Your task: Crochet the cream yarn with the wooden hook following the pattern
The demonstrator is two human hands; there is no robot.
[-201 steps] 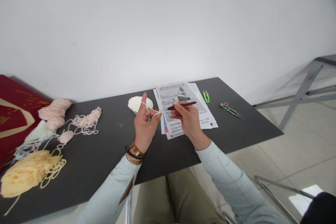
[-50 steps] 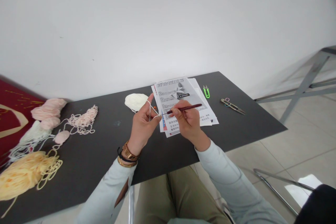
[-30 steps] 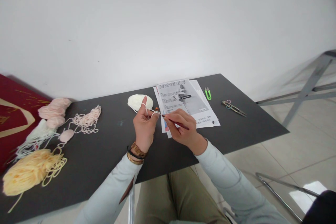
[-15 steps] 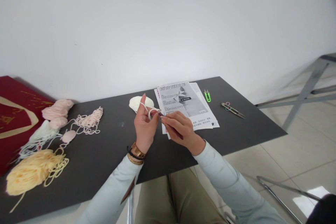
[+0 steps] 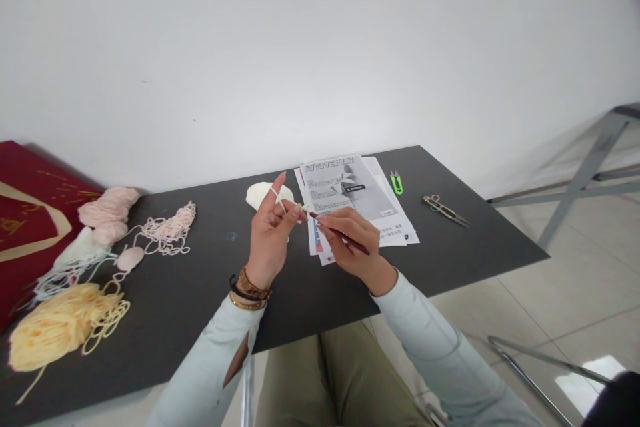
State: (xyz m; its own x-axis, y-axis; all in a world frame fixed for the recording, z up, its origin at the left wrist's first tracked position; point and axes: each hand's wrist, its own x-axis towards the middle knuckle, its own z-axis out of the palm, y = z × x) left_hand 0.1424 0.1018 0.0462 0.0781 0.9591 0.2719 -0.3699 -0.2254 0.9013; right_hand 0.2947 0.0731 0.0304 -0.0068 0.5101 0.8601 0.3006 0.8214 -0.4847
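Observation:
White yarn (image 5: 273, 191) loops round the raised index finger of my left hand (image 5: 269, 230). That hand's thumb and other fingers pinch a small white piece of yarn work (image 5: 305, 209). My right hand (image 5: 356, 245) is closed round a dark red crochet hook (image 5: 345, 237), held like a pen. The hook's tip points left and is at the white yarn work; whether a loop sits on it is too small to tell. Behind my left hand lies a white ball of yarn (image 5: 257, 194) on the dark table.
Printed sheets (image 5: 390, 213) lie beyond my right hand. Green thread snips (image 5: 396, 183) and metal snips (image 5: 445, 209) lie to the right. At left are yellow yarn (image 5: 55, 330), pink yarn (image 5: 110, 208), a tangled pink skein (image 5: 170, 230) and a red bag (image 5: 20, 267).
My right hand has shifted slightly right and down, showing more of the hook. My left hand has moved a little left, and its index finger leans further right.

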